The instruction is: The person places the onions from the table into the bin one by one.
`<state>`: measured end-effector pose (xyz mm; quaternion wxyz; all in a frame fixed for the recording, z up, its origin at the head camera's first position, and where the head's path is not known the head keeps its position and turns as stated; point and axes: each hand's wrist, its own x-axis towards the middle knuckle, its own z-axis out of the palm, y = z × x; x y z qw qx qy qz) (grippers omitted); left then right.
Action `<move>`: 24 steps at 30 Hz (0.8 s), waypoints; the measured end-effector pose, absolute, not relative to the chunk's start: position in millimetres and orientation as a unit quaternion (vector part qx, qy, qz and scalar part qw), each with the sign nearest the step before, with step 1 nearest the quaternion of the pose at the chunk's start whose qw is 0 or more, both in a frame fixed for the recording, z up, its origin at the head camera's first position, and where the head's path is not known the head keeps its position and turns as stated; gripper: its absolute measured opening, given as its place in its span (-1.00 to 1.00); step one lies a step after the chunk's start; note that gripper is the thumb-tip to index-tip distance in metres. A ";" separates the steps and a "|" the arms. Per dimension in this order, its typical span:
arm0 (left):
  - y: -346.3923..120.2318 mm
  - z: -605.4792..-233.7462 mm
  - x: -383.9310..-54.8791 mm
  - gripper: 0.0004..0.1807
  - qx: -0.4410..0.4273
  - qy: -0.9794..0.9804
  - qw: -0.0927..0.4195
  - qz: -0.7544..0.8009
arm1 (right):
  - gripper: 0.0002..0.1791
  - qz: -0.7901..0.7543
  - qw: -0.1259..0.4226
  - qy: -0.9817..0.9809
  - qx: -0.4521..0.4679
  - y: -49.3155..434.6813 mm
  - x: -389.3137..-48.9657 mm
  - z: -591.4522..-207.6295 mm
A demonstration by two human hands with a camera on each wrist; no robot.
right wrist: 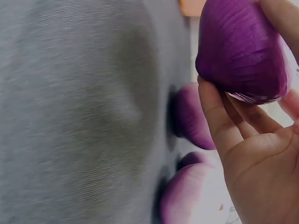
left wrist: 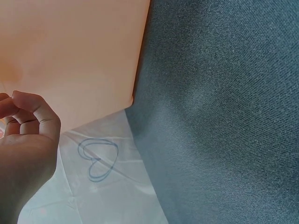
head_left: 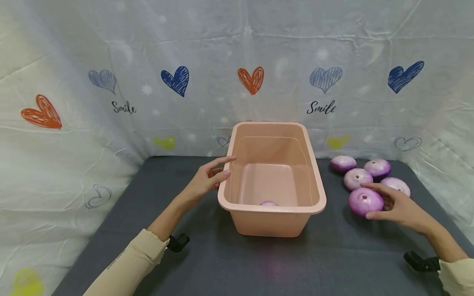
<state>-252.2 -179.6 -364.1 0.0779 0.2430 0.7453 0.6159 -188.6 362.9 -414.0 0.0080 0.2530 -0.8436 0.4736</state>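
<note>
A purple onion (head_left: 365, 202) is held in my right hand (head_left: 401, 207), with fingers and thumb around its side. In the right wrist view this onion (right wrist: 243, 51) appears raised off the cloth, fingertips against its underside. At the left rim of a peach plastic tub (head_left: 274, 209), my left hand (head_left: 207, 176) rests with the index finger stretched over the edge and the thumb at the rim. The left wrist view shows some fingers (left wrist: 35, 109) bent beside the tub wall. Inside the tub lies another onion (head_left: 268, 203), mostly hidden by the front wall.
Several more onions, such as a pale purple one (head_left: 357, 179) and one at the back (head_left: 343, 163), lie grouped right of the tub. A dark grey cloth (head_left: 259, 267) covers the table. Behind stands a white curtain (head_left: 207, 49) with printed hearts.
</note>
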 end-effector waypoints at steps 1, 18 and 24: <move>-179.4 -364.0 -252.4 -0.46 0.243 0.746 0.078 0.615 | -0.17 0.474 0.009 -0.844 0.251 362.8 -189.4 -411.9; -180.7 -361.9 -252.4 -0.44 0.250 0.748 0.076 0.611 | -0.20 0.467 0.047 -0.858 0.209 350.9 -205.4 -371.7; -180.5 -360.9 -253.5 -0.44 0.255 0.744 0.077 0.613 | -0.22 0.470 0.050 -0.860 0.192 344.2 -208.5 -361.2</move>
